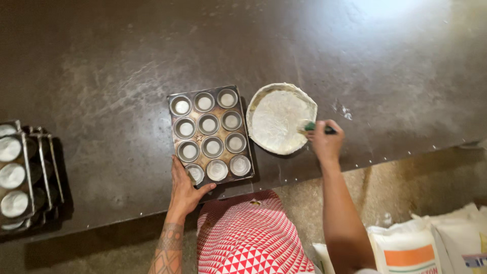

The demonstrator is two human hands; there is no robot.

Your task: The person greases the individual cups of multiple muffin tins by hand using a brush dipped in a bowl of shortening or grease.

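1. Where the floor shows at the lower right, pale sacks (431, 243) are seen lying side by side; the nearest one is white with an orange band across its face and a strip of green beneath it, and a second one at the frame's edge carries a small bluish label.
2. On the dark table (127, 61), a rectangular muffin tray (211, 134) is placed near the front edge, its long axis running from the person outward and tilted slightly to the left at its far end.
3. Twelve round cups are counted in the tray, three across and four deep; the metal is seen to be browned and worn, and each cup shows a pale, whitish bottom.
4. The tray's near left corner is held by the left hand (185, 187), with the thumb laid along the front edge and the fingers spread flat beside it.
5. Just to the right of the tray, a round shallow bowl (280, 119) coated in a white substance is set, its rim nearly touching the tray.
6. A brush with a green handle (310, 126) is gripped by the right hand (325, 139), closed around it, with the tip resting at the bowl's right rim.
7. At the left edge of the table, a stack of further muffin trays (23, 175) with white-filled cups is partly cut off by the frame.
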